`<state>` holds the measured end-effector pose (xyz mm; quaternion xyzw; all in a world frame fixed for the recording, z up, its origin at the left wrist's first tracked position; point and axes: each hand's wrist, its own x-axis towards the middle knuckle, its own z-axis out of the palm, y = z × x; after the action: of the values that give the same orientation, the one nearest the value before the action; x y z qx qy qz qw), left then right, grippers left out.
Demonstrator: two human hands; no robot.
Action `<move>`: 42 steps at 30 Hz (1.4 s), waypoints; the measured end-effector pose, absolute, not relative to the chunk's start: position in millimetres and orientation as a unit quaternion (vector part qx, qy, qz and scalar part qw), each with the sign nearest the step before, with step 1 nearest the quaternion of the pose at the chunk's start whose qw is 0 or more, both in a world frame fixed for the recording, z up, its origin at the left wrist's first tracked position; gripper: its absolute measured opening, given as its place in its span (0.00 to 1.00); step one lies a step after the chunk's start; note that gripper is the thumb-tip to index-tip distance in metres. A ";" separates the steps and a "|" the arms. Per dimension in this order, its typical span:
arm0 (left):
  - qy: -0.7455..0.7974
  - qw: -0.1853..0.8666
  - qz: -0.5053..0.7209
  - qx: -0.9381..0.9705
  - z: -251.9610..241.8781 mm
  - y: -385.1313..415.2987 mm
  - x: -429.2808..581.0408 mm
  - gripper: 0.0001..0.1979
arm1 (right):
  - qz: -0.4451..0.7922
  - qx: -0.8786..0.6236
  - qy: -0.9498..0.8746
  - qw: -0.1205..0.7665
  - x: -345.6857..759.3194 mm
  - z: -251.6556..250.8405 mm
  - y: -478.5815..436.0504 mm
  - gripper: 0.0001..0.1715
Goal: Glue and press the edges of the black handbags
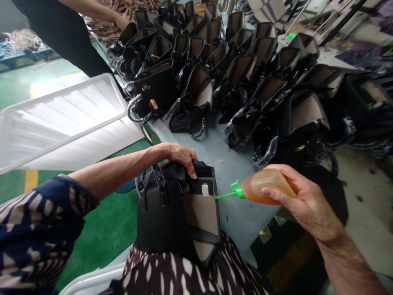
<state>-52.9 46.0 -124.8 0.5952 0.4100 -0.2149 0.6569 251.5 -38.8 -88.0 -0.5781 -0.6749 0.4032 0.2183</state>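
Left hand (180,155), fingers clamped on the black bag (161,221); right hand (308,200), fingers wrapped round the amber bottle (256,186) beside it.

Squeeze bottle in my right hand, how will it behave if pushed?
Laid down, the squeeze bottle would probably roll, given its rounded body. Its slender green nozzle might bend if bumped. Translucent and plastic-looking, it likely yields when squeezed.

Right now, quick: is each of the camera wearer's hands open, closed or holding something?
Left hand: closed on the black bag near its opening.
Right hand: closed around the amber bottle.
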 end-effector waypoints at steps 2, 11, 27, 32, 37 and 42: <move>0.406 0.660 -0.216 0.594 -124.8 46.3 -52.9 0.18 | 0.406 -0.581 -0.673 0.212 252.0 -88.1 -40.0 0.23; 0.419 0.688 -0.211 0.554 -125.9 44.1 -52.4 0.15 | 0.403 -0.584 -0.678 0.190 254.4 -93.2 -48.7 0.25; 0.426 0.694 -0.201 0.544 -121.4 49.1 -55.7 0.15 | 0.415 -0.589 -0.677 0.149 254.4 -100.2 -60.1 0.25; 0.441 0.635 -0.188 0.605 -106.9 54.5 -55.9 0.17 | 0.410 -0.595 -0.673 0.158 255.2 -106.9 -58.5 0.25; 0.453 0.563 -0.168 0.670 -88.2 60.1 -57.3 0.14 | 0.385 -0.617 -0.655 0.203 257.0 -120.2 -52.2 0.26; 0.498 0.444 -0.131 0.733 -61.5 57.5 -50.6 0.11 | 0.370 -0.630 -0.633 0.257 255.1 -132.4 -46.9 0.25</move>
<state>-50.6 57.5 -61.5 0.7332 0.4982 -0.1305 0.4440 255.1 -46.9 -132.4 -0.6300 -0.6325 0.3698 0.2575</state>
